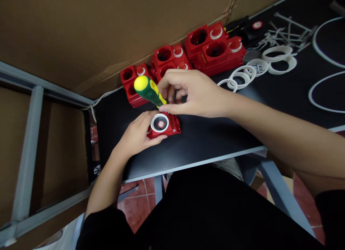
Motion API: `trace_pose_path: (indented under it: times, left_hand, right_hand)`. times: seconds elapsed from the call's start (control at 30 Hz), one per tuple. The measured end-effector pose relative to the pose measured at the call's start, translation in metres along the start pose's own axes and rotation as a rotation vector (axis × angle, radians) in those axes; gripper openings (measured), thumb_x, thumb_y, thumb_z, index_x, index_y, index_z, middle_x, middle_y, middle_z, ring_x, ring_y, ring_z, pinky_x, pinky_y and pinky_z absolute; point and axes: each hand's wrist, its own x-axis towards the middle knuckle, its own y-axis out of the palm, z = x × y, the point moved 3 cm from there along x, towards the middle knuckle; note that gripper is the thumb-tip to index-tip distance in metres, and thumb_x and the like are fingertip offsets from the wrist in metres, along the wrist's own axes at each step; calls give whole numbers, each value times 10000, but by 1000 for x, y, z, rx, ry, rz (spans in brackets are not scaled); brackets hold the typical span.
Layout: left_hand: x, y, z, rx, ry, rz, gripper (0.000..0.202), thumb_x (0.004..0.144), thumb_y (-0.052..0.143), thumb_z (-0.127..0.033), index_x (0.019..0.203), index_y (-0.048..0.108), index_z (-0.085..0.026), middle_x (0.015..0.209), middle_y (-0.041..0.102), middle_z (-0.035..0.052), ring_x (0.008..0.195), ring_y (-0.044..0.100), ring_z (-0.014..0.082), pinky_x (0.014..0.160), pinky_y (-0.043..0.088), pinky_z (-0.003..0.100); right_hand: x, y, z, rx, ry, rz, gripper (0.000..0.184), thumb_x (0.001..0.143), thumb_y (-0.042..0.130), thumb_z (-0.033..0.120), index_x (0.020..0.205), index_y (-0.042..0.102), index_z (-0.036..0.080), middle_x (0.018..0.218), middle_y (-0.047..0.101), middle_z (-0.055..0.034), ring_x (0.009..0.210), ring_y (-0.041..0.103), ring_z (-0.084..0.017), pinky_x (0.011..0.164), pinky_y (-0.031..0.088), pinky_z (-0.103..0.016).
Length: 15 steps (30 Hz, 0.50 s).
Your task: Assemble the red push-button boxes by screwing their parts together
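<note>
My right hand (pixel 192 93) pinches a screwdriver (pixel 147 90) by its green and yellow handle, which leans to the left. The tip of the screwdriver is hidden, so I cannot tell what it touches. Below it, a small red housing (pixel 174 126) lies on the black tabletop. My left hand (pixel 136 133) is wrapped round its left side, thumb along the near edge. A white ring (pixel 152 125) is on top of the housing, around a dark round face (pixel 161 117) with a red and white emblem.
Larger red housings (pixel 215 50) with round openings stand along the cardboard wall (pixel 121 23) at the back. White rings (pixel 254 72) and a heap of metal strips (pixel 291 32) lie to the right. Two large thin hoops (pixel 309 95) lie farther right. A grey metal frame (pixel 28 149) rises at left.
</note>
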Motion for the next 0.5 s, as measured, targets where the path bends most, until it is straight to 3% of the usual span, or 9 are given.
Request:
trace_pose_path:
  times: [0.13, 0.3, 0.5]
  left_hand:
    - [1, -2, -1, -8, 2, 8, 655, 1254, 858, -623, 1710, 677, -188, 1590, 878, 209, 1446, 907, 389, 1272, 781, 544]
    - [0, -1, -1, -4, -31, 23, 678, 1240, 866, -632, 1727, 677, -199, 1610, 870, 210, 1453, 900, 400, 1291, 774, 573]
    - [-1, -1, -2, -6, -65, 34, 690, 1231, 866, -656, 1721, 687, -204, 1602, 870, 203, 1455, 897, 404, 1303, 767, 574]
  right_hand:
    - [-1, -1, 8, -53, 7, 5, 168, 1074, 893, 223, 1159, 751, 252, 1313, 840, -76, 1000, 813, -194, 937, 748, -364]
    - [-1, -1, 10, -107, -3, -9, 177, 1058, 821, 159, 1162, 720, 260, 1133, 826, -32, 1008, 796, -208, 916, 717, -353]
    - [-1, -1, 8, -108, 15, -21, 196, 1041, 767, 136, 1183, 711, 259, 1147, 790, -35, 987, 741, -199, 905, 674, -351]
